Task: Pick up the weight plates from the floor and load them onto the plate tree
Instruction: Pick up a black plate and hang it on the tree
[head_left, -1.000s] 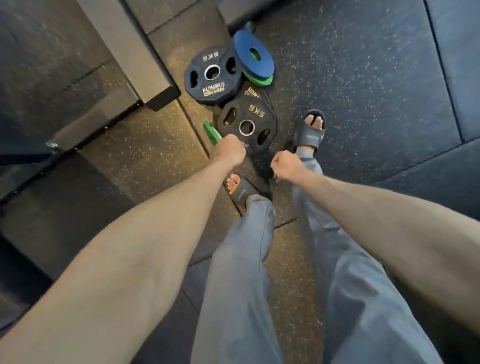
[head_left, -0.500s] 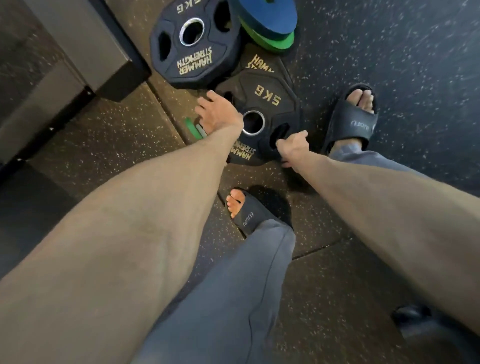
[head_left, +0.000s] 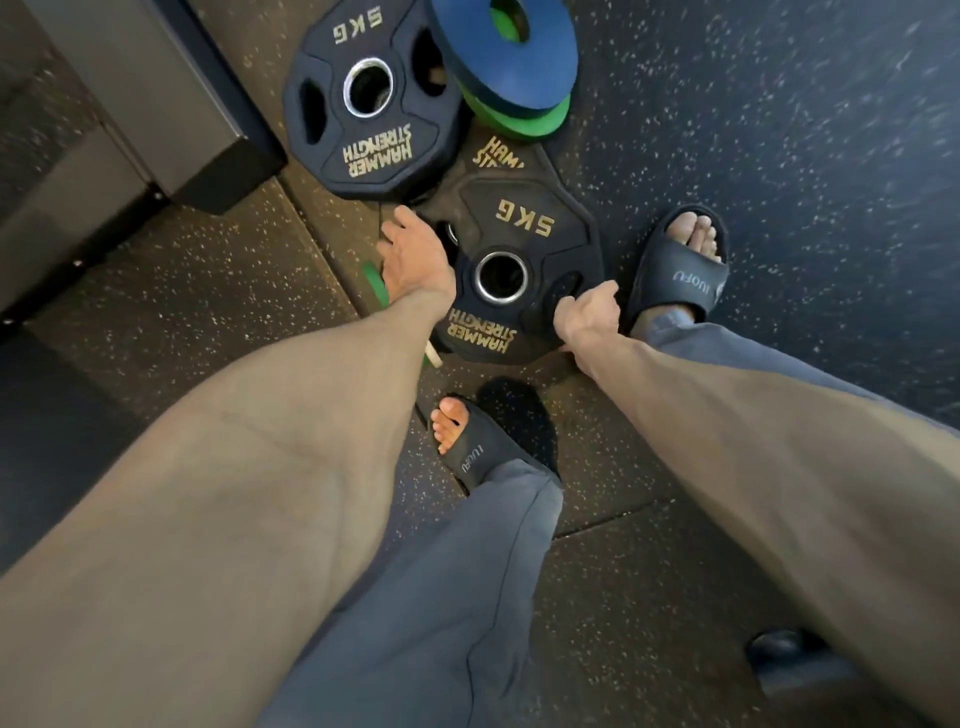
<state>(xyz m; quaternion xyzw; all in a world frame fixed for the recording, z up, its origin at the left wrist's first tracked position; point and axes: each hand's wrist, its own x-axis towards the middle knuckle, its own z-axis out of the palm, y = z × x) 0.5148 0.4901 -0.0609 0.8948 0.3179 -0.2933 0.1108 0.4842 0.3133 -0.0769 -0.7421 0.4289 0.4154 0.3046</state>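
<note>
My hands have just reached the top 5KG plate (head_left: 524, 218), lying on the floor (head_left: 779, 156) just below the blue plate (head_left: 540, 67): right hand (head_left: 587, 312) fingers hooked into its slot, left hand (head_left: 413, 260) fingers nearly straight on its rim, so lifting looks next

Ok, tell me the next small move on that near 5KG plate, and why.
Probably curl the left hand under the left edge of the near 5KG plate. The right hand grips the near-right rim, while the left only lies open against the plate, which rests on a second plate.
</note>
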